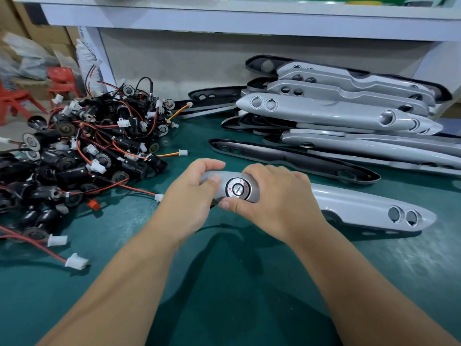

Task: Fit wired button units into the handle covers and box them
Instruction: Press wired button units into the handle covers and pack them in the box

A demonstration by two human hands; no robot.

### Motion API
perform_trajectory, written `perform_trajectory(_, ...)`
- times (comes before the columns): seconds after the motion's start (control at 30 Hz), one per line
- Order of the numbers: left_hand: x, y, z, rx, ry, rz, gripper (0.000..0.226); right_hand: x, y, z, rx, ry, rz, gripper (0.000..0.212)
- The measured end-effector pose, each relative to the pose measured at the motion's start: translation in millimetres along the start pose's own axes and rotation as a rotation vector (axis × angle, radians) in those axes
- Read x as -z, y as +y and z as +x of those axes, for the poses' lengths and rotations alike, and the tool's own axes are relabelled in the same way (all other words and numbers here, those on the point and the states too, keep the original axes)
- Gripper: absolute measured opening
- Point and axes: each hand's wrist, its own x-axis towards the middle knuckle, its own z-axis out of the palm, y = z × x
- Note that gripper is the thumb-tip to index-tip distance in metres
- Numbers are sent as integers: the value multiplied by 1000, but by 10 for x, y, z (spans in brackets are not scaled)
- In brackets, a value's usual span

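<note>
I have both hands on one silver cover (pixel 361 206), which lies across the green surface (pixel 224 283) in front of me, its long end running off to the right with two round holes near the tip. My left hand (pixel 192 193) grips the cover's left end: the fingers curl over the far edge and the thumb presses on top. My right hand (pixel 277 203) is wrapped over the cover just right of that, fingers curled across the top and thumb on the near edge. Between the two thumbs sits a round button unit (pixel 238 189) seated in the cover, face up, with a slot in its middle and small markings on its ring. I cannot tell whether it is fully home.

To the left is a tangled pile (pixel 94 146) of black units with red and black wires and white plugs, and one loose plug (pixel 76 260) lies nearest me. Back right is a stack (pixel 336 113) of silver covers mixed with black ones. A single black cover (pixel 287 158) lies flat between that stack and my hands. Red stools (pixel 62 81) stand beyond the surface, far left.
</note>
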Motion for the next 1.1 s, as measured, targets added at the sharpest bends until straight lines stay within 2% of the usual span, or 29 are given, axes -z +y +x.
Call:
perform_trajectory(0.23,32,-30,15,-23,43,38,25,61,-43,11,-6,-46,94,59)
perform_trajectory(0.53,111,-29,39,-15,34,-14,16,105,-83,-25,57,-25,77,59)
perform_trajectory(0.63,134,-47,56,-17,32,-52,24,129,-74,-38,80,-27,82,54)
perform_trajectory(0.77,118,-49,59,-12,35,-62,25,152,-61,-27,68,-66,120,48)
perform_trajectory(0.83,99,-46,51,-22,18,-31,24,150,-51,-26,60,-62,130,44)
perform_trajectory(1.0,43,-42,27,-94,-28,223,27,113,-34,-7,9,-8,84,43)
perform_trajectory(1.1,44,-67,60,-81,-26,262,29,50,-24,0,13,21,16,45)
